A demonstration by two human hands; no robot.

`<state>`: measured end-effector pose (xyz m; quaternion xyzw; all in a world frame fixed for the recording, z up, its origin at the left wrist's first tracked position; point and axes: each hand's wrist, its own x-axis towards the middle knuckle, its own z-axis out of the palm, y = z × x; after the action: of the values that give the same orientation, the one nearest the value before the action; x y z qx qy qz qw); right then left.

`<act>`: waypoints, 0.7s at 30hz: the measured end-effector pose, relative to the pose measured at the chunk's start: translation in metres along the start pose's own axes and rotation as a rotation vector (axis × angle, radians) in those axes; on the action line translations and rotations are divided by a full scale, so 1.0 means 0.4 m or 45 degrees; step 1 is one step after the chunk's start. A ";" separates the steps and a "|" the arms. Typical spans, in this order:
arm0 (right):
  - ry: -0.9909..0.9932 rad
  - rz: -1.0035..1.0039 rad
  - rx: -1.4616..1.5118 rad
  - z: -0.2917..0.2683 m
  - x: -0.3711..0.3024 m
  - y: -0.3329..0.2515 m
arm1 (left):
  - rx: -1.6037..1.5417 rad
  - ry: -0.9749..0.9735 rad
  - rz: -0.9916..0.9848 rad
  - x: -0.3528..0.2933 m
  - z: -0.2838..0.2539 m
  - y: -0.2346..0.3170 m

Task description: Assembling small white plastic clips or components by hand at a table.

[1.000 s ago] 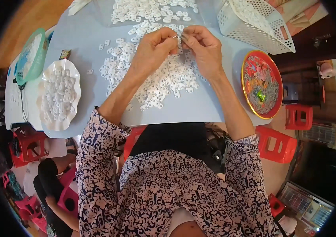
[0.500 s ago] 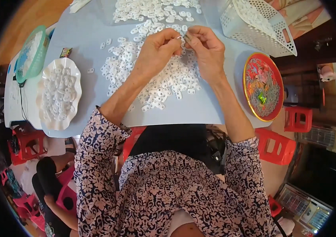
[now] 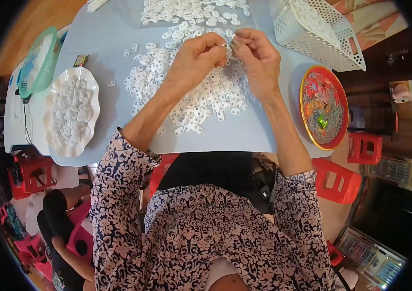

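Observation:
My left hand [image 3: 197, 59] and my right hand [image 3: 258, 59] meet fingertip to fingertip above a heap of small white plastic pieces [image 3: 201, 92] spread on the grey-blue table [image 3: 244, 136]. Between the pinched fingers of both hands sits a small white piece with a thin metal ring [image 3: 228, 45]. Which hand bears most of it cannot be made out. Both forearms reach in from the lower edge, in dark floral sleeves.
A white scalloped dish [image 3: 70, 111] with several white pieces lies at the left, a teal basket [image 3: 36, 63] beyond it. A white perforated basket [image 3: 319, 31] stands at the upper right, a red round tray [image 3: 323, 107] at the right edge. Red stools [image 3: 339, 179] stand below.
Both hands have kept together and shifted slightly up the table over the heap, fingers still working the small piece. Nothing else moved.

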<state>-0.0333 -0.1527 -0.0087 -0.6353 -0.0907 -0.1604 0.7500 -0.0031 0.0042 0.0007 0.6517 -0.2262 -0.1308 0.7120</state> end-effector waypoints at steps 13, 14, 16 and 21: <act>-0.013 0.015 -0.043 0.002 -0.003 -0.002 | 0.047 0.024 0.072 0.002 0.004 -0.013; -0.015 0.004 -0.044 -0.002 -0.002 0.001 | 0.065 0.011 0.069 0.003 0.004 -0.017; -0.021 -0.007 -0.044 -0.007 -0.003 0.004 | 0.083 0.001 0.068 0.005 0.003 -0.023; -0.029 0.126 -0.078 -0.006 -0.003 -0.008 | 0.069 0.007 0.054 0.002 0.002 -0.017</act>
<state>-0.0358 -0.1554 -0.0065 -0.6635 -0.0627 -0.1187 0.7360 -0.0021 0.0025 -0.0056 0.6661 -0.2416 -0.1077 0.6974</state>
